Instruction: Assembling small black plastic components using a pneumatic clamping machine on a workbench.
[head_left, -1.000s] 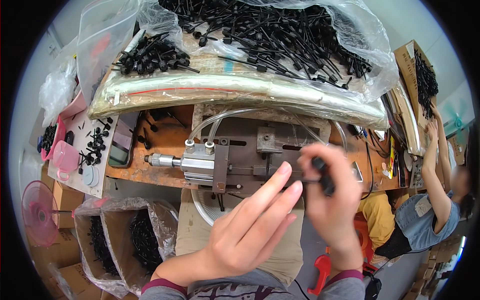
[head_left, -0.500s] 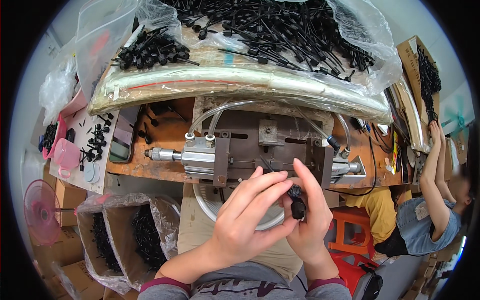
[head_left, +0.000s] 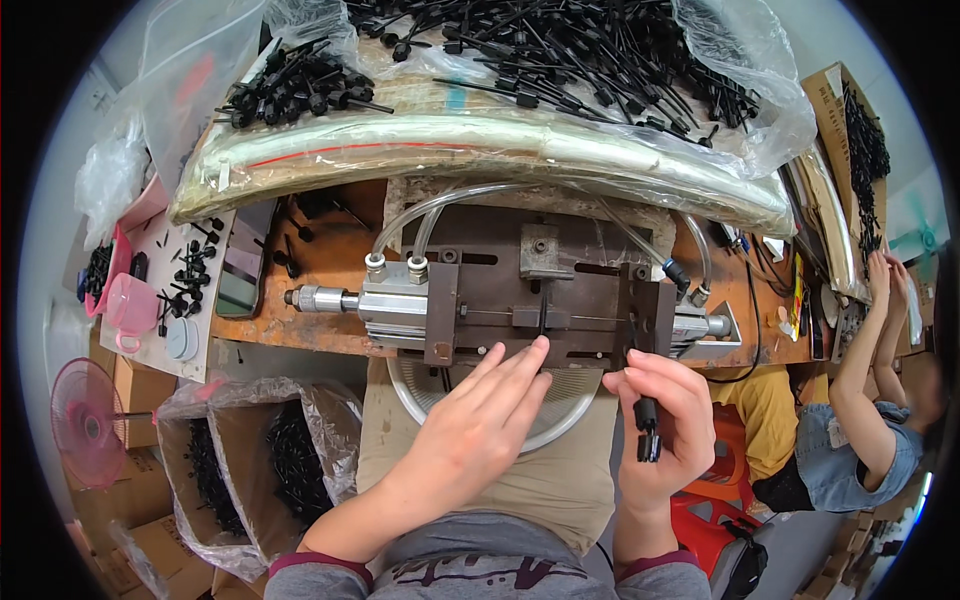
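Observation:
My left hand (head_left: 485, 412) reaches to the front edge of a brown metal fixture (head_left: 490, 232), fingers stretched out and nothing in its grip. Its fingertips lie by the lower end of a thin dark rod (head_left: 544, 305), which stands across a small block in the fixture's middle; whether they touch it I cannot tell. To the right, my right hand (head_left: 668, 425) is closed round a black rod-shaped part with a thick ribbed head (head_left: 648, 430). The head hangs down below the fingers, while the thin shaft points up in front of the fixture's right bracket.
Silver air cylinders (head_left: 393, 308) with clear hoses (head_left: 470, 197) flank the fixture. Behind it, a plastic-lined tray (head_left: 480, 145) holds heaped black parts (head_left: 590, 50). Lined boxes (head_left: 250, 490) of black parts stand at lower left. At right, a person (head_left: 865, 430) works beside another box.
My hands have come apart. The left moved up to the fixture with its fingers straightened; the right moved right, carrying a black part. The small block in the fixture now shows.

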